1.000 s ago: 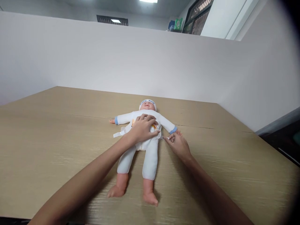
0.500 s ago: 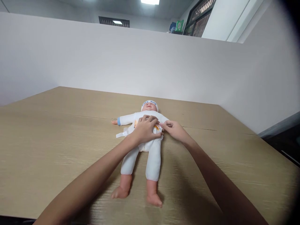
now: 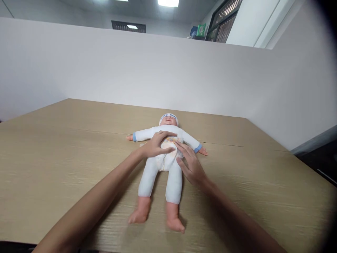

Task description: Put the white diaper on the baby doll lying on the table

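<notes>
A baby doll point(image 3: 173, 181) in white clothes with blue cuffs lies on its back, its feet toward me. Around its hips sits a white diaper point(image 3: 164, 163) with an orange printed band at the waist. My left hand point(image 3: 156, 144) rests on the left side of the doll's belly, fingers stretched across above the print and thumb apart below it. On the right side, my right hand point(image 3: 191, 165) has its fingers extended, the tips touching the diaper's front by the waist. Both hands partly cover the diaper's sides, so its tabs are mostly hidden.
The doll lies on a wide wooden table point(image 3: 65, 151) with thin seams across its top. A pale partition wall point(image 3: 158, 70) stands behind the table. At the right edge is a dark object point(image 3: 318, 158). Beyond the partition, a green package point(image 3: 201, 30) is visible.
My right hand has let go of its pinch at the diaper's right side and moved down, fingers now extended. My left hand has shifted left. A white tab sticking out at left is now mostly hidden.
</notes>
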`<state>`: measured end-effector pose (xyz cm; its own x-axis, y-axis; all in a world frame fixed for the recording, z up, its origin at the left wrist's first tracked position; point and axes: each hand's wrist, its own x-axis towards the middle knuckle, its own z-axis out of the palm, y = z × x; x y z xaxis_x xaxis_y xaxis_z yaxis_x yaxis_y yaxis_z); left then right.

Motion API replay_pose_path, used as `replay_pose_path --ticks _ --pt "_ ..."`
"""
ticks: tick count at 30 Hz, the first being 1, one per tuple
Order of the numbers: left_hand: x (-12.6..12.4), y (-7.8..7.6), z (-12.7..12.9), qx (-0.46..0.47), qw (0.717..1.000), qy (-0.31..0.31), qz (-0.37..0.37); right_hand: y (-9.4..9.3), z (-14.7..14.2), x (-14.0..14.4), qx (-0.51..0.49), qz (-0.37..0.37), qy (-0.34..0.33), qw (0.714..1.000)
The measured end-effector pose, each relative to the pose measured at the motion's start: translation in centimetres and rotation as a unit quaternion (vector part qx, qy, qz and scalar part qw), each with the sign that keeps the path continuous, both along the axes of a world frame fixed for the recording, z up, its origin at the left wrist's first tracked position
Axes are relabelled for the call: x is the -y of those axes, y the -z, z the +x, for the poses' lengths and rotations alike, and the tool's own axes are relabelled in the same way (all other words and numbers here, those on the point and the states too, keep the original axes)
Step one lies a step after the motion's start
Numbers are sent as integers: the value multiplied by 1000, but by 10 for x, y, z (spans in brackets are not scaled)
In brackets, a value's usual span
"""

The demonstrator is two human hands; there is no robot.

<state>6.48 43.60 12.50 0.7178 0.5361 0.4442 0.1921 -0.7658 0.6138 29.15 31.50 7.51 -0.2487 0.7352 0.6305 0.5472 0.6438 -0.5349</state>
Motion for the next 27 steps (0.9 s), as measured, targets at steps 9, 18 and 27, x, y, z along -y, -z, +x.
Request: replay_pose_path --ticks 9,18,27 --pt "20 29 -39 60 986 -157 19 -29 -10 -25 -4 35 51 998" --pt "28 50 -99 -201 914 -351 23 -56 -71 -55 78 8 131 988" --pt "24 17 -95 -103 935 -308 -144 -55 -77 -64 131 -86 157 975"
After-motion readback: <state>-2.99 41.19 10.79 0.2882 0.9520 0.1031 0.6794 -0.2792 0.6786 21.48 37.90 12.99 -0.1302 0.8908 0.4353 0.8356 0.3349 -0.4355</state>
